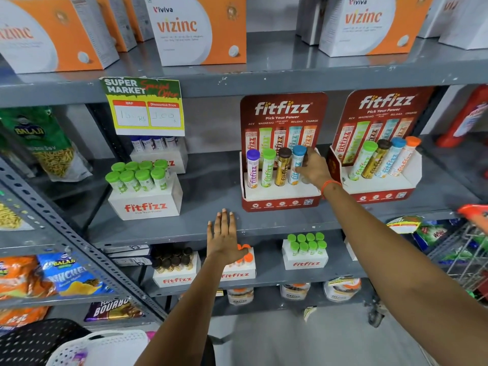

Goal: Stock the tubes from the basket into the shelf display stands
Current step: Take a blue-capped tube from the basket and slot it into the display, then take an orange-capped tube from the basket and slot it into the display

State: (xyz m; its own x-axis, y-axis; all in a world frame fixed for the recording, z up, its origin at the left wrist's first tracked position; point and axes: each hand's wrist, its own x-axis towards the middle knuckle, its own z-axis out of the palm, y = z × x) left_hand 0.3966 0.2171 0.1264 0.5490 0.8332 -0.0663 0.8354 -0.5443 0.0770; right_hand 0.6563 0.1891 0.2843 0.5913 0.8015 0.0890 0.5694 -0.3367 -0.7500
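While left hand (pixel 224 237) rests flat | grey shelf (pixel 184 228) | supermarket aisle

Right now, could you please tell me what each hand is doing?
Left hand: open, flat on the shelf edge, holding nothing.
Right hand: closed around the blue-capped tube in the display stand.

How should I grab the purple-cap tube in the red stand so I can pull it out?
Pinch the purple-cap tube around its cap and upper body, coming from the front and above. It stands in the stand tilted slightly back, its lower end sunk in the slot, so only the top is free. A green-cap tube crowds its right; the left is open.
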